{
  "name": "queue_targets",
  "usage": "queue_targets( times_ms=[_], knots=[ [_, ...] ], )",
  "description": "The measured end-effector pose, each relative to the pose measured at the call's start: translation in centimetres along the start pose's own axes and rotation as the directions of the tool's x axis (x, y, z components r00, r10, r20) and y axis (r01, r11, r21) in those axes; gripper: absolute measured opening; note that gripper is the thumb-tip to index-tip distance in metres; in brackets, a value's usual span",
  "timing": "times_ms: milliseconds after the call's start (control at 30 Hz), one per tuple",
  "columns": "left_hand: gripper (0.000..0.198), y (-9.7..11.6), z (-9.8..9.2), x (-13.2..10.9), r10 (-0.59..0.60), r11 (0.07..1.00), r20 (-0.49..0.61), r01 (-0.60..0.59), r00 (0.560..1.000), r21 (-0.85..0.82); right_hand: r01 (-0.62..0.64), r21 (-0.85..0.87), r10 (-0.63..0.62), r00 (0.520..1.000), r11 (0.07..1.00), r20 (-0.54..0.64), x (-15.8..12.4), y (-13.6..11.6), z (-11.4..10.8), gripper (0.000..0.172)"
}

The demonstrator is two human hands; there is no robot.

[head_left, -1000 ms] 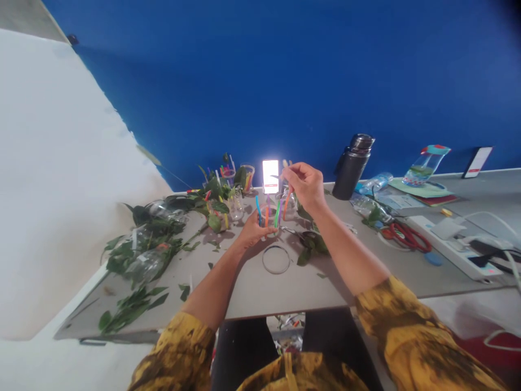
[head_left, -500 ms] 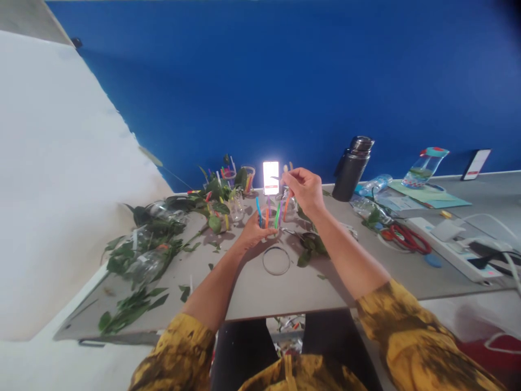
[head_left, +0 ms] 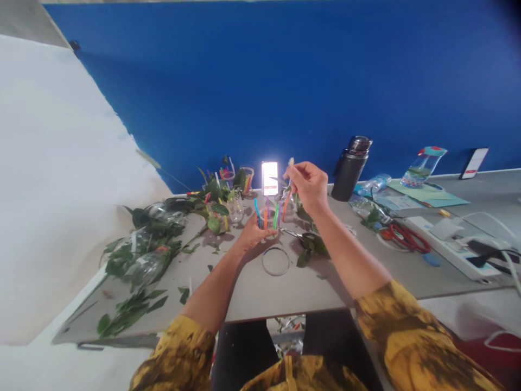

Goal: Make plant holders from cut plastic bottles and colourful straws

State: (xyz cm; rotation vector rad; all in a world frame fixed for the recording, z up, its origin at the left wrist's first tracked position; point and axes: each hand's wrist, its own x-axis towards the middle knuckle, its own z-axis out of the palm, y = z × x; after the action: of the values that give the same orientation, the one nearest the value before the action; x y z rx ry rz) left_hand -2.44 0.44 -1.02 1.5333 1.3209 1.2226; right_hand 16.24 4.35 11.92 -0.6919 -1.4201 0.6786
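My left hand [head_left: 253, 234] is closed around the side of a clear plastic cup [head_left: 269, 216] on the table. Blue, orange, green and purple straws stand up around this cup. Above and to its right, my right hand [head_left: 308, 182] pinches a small plant piece with a pale tip [head_left: 291, 161]; its exact kind is too small to tell. Behind the cup, a lit phone [head_left: 269, 178] stands upright against the wall. A thin ring [head_left: 277, 274] lies in front of the cup, and scissors [head_left: 292, 233] lie to its right, partly under leaves [head_left: 312, 245].
Leafy cuttings and clear plastic [head_left: 148, 266] cover the left side. More cups with straws and leaves [head_left: 222, 190] stand at the back. To the right are a dark flask [head_left: 352, 168], a water bottle [head_left: 423, 166], red cable [head_left: 411, 239] and a power strip [head_left: 451, 250].
My right hand has shifted slightly right, and the pale tip now shows above its fingers. My left hand stays on the cup. The whole view has moved very slightly.
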Motion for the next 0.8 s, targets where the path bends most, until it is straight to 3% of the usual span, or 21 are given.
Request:
queue_targets(
  times_ms=[167,433,800],
  knots=[
    [0.083,-0.2,0.0,0.0,0.006,1.0,0.014,-0.005,1.0,-0.029,0.044,-0.028,-0.046,0.996,0.999,-0.07,1.1,-0.3,-0.6,0.037],
    [0.08,-0.2,0.0,0.1,0.035,0.999,0.015,-0.034,0.999,-0.023,0.039,-0.059,-0.043,0.997,0.997,-0.061,0.0,0.2,-0.4,0.033],
    [0.078,-1.0,0.0,0.3,0.055,0.998,-0.005,-0.056,0.998,-0.041,0.221,-0.375,-0.3,0.94,0.9,-0.165,-1.0,0.1,-0.8,0.022]
  ],
)
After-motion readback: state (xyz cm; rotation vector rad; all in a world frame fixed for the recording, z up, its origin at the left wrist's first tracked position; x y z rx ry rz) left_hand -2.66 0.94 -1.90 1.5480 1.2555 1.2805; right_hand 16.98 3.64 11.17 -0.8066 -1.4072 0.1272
